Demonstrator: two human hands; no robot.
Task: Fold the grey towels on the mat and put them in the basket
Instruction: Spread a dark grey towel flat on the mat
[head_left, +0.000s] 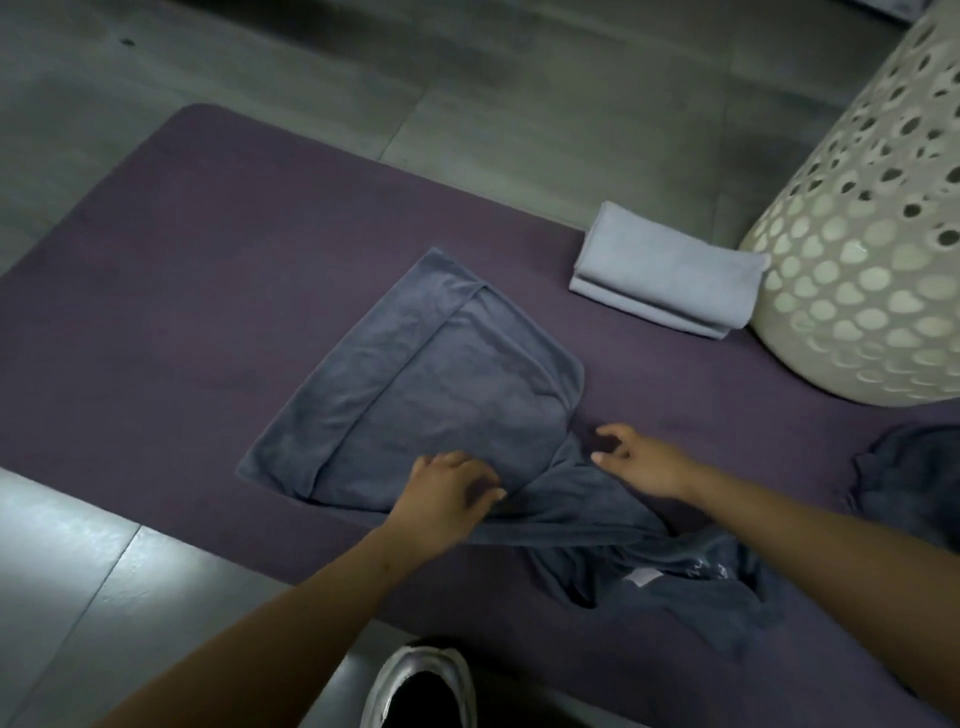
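1. Just left of the basket (872, 270), on the purple mat (182, 270), lies the dark grey towel (415, 384) now being folded; its flat, doubled part spreads away from the basket and its loose tail trails toward the person's side of the mat.
2. The left hand (447, 488) rests palm down on the near edge of the doubled part, fingers together and pressing, not pinching.
3. The right hand (639, 462), nearer the basket, hovers with fingers spread over the rumpled tail; it looks empty, though the dim light makes contact hard to judge.
4. The cloth seems soft, light and limp: it will sag and crease when lifted, so it is best taken by two corners or along a hem, then smoothed flat.
5. The tail, bunched with a small white label (641, 576) showing, probably wants pulling straight before folding over.
6. A pale grey folded towel (670, 270) lies touching the basket's foot, not yet inside.
7. Another dark towel (914, 478) sits crumpled below the basket, at the frame's right edge.
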